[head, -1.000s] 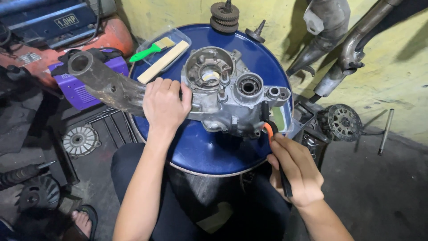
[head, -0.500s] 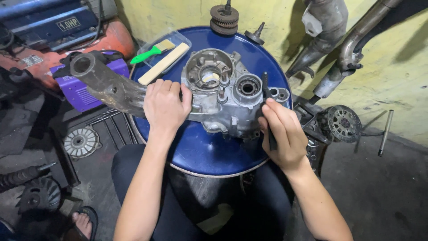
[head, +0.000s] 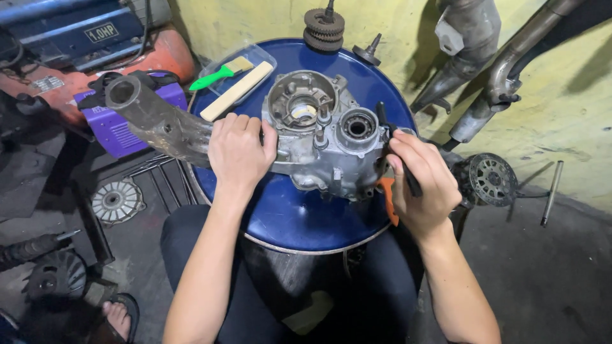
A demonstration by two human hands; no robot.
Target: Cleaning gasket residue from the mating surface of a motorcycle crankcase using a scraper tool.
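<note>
- The person sat with dark-trousered knees against a round blue drum lid (head: 299,223), smooth painted metal that served as the table.
- The left hand (head: 239,153) lay palm-down, fingers curled over the left edge of the engine crankcase (head: 319,143), its grip closed on the casting where a rough, grimy tubular arm (head: 153,121) ran out to the left.
- The right hand (head: 424,181) was wrapped in a narrow grip around a slim black tool handle (head: 398,150) with an orange part (head: 387,194) below the fingers; the tip stood against the crankcase's right side.
- The crankcase, dull grey cast aluminium with round bearing bores and studs, sat in the middle of the lid.
- Against the picture half a second before, the right hand had shifted slightly outward and the tool's shaft showed more plainly; the left hand had stayed put.
- Farther off lay a green-handled brush (head: 220,73) in a clear plastic tray (head: 261,54), a pale wooden strip (head: 237,90), and a stack of dark toothed gears (head: 324,28) at the lid's far rim.
- Grey exhaust pipes (head: 491,95) leaned against the yellow wall (head: 395,19).
</note>
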